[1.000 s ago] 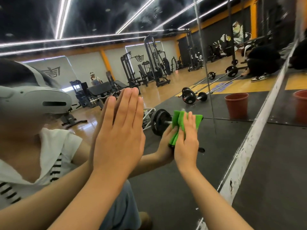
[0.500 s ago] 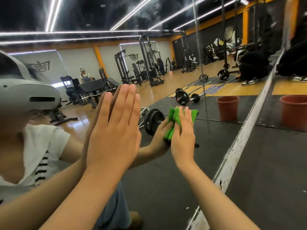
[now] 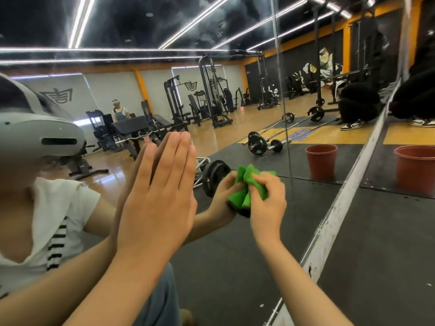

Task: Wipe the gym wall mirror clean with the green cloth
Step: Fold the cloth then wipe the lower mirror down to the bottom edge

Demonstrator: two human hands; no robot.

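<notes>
The gym wall mirror [image 3: 247, 250] fills most of the view and reflects the room and me. My left hand [image 3: 160, 198] lies flat against the glass with straight fingers pointing up. To its right my right hand [image 3: 267, 203] grips the bunched green cloth [image 3: 253, 184] and holds it against the mirror low down. The cloth's reflection meets it at the glass. A vertical seam [image 3: 286, 137] between mirror panels runs just right of the cloth.
The mirror's white bottom edge [image 3: 334, 220] runs diagonally to the floor on the right. A red-brown bucket [image 3: 416, 169] stands on the black rubber floor [image 3: 386, 255] near the mirror. A crouching person in black [image 3: 419, 100] is at far right.
My right hand has curled its fingers and bunched the cloth tighter, where before it pressed it flatter. The left hand stays flat on the glass. The view has shifted slightly.
</notes>
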